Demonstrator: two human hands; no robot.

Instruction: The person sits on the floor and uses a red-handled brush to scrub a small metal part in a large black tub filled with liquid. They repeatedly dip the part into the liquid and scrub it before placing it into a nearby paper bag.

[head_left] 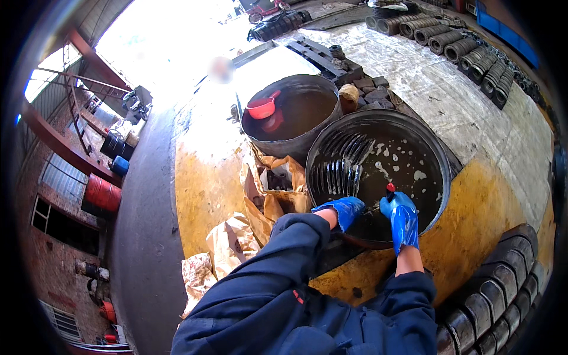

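Both my hands wear blue rubber gloves and work over the near side of a round metal drum [441, 160] of dark, murky liquid with white foam patches. My right hand [400, 213] is closed around a tool with a red-tipped handle [390, 187]; its working end, low between my hands, is too unclear to name. Just left of it, my left hand [346, 212] has its fingers curled down at the liquid; what they hold is hidden. Beside that hand, a row of dark, wet curved metal pieces [337, 177] rests in the drum's left part.
A second drum [284, 145] of brown liquid stands behind left, with a red dipper [261, 107] in it. Torn brown paper bags [273, 204] crowd its near side. Stacked dark curved parts [497, 284] lie at right. Rows of ring-shaped parts [444, 38] lie far right.
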